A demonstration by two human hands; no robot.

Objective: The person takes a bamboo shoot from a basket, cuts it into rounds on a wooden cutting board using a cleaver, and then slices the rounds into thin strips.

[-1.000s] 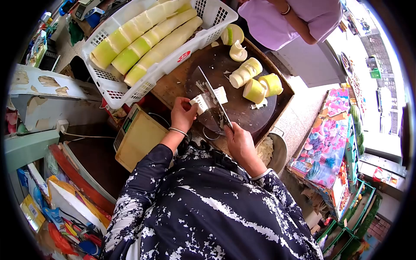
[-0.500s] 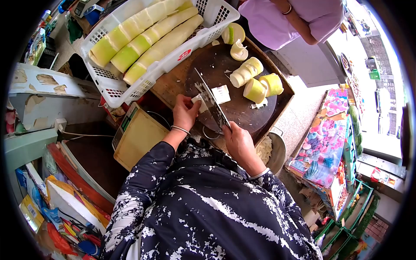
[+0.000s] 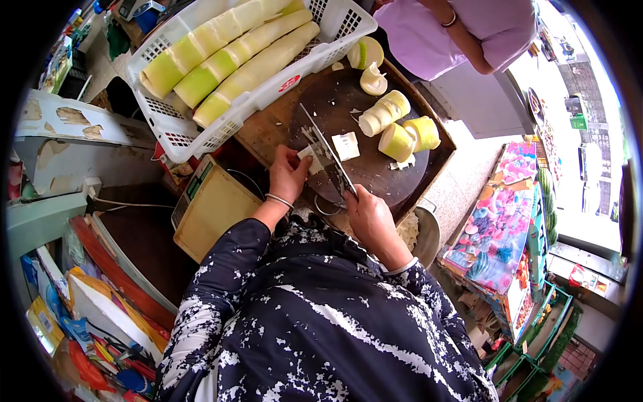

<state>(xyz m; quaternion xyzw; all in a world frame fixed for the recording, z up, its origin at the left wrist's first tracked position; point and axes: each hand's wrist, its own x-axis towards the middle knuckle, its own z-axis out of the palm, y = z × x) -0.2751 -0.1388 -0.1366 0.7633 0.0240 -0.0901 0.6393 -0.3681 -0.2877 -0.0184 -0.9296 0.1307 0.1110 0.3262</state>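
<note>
My right hand [image 3: 372, 218] grips the handle of a cleaver [image 3: 327, 153], its blade slanting over the round dark chopping board [image 3: 395, 184]. Between the fingers of my left hand [image 3: 288, 175] is a pale bamboo shoot piece [image 3: 310, 159], held against the blade's left side. Whitish bits cling to the blade. Just right of the cleaver lies a flat white slice [image 3: 345, 145]. Farther right on the board are thick yellow-green bamboo shoot chunks [image 3: 396, 142], a paler chunk [image 3: 384, 112] and a curled piece [image 3: 373, 80].
A white plastic basket [image 3: 258, 99] with long peeled bamboo shoots [image 3: 214, 48] stands at the upper left. Below it is a scale with a yellowish tray [image 3: 218, 213]. A metal pot [image 3: 429, 238] with pale slices sits at the right. A person in a pink top [image 3: 429, 43] stands opposite.
The view has shifted slightly, moving the board and basket a little to the right in the picture. Both hands keep their grip, with the cleaver in nearly the same place.
</note>
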